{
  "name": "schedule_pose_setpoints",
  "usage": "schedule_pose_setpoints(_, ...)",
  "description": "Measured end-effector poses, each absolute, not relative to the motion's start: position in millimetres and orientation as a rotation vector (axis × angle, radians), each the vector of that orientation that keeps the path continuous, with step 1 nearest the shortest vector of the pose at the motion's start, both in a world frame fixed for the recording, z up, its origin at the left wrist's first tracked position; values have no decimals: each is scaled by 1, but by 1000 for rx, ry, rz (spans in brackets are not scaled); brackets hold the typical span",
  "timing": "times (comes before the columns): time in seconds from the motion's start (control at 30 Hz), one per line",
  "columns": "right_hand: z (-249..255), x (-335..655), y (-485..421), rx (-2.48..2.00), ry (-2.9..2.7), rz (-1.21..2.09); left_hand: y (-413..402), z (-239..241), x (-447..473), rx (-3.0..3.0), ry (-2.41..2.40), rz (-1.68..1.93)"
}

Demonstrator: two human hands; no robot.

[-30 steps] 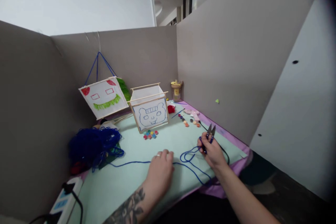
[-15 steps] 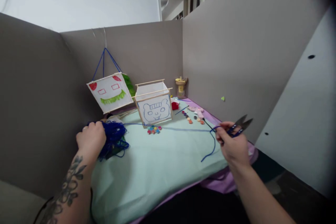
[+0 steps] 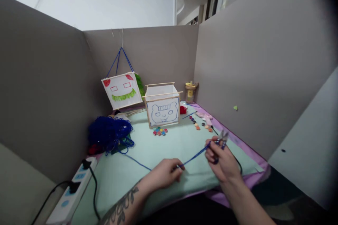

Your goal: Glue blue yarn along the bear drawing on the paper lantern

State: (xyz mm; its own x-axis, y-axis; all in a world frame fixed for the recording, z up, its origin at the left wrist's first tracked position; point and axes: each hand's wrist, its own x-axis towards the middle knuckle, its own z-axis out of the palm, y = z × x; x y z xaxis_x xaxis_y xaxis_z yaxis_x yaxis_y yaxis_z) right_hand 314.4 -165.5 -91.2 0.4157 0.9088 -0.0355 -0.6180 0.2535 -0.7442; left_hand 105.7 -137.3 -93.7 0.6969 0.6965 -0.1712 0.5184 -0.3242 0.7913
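Observation:
My left hand (image 3: pixel 166 173) is closed on a strand of blue yarn (image 3: pixel 194 156) low over the near part of the table. The strand runs taut to my right hand (image 3: pixel 220 160), whose fingers pinch it while also gripping a pair of thread snips (image 3: pixel 223 138), blades pointing up and away. Behind my left hand, another stretch of the strand trails to a big tangled heap of blue yarn (image 3: pixel 109 132) at the left. A square paper lantern (image 3: pixel 165 112) with wooden sticks and a blue-drawn animal face stands mid-table.
A second paper lantern (image 3: pixel 123 93) hangs by blue cords at the back left. Colored paint pots (image 3: pixel 160 131) sit before the standing lantern, others at the right. A power strip (image 3: pixel 72 190) with plugged cables lies at the left edge. Grey panels (image 3: pixel 232 63) enclose the table.
My left hand has left the yarn heap and come right to grip the strand near my right hand. My right hand has moved slightly lower, still with the snips. The view has shifted left.

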Motion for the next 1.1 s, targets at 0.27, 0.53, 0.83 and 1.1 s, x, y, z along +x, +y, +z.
schedule_pose_setpoints(0.27,-82,339,-173,-674,-435,1121,-104,-54,49,1877,1142,528)
schedule_pose_setpoints(0.53,-97,250,-166,-961,-944,1228,-123,-44,73,1603,909,767)
schedule_pose_setpoints(0.83,-80,242,-147,-944,-910,1137,-119,-34,41,1904,1152,956)
schedule_pose_setpoints(1.1,-71,317,-154,-725,-633,1304,-94,-31,-2,2222,1293,790)
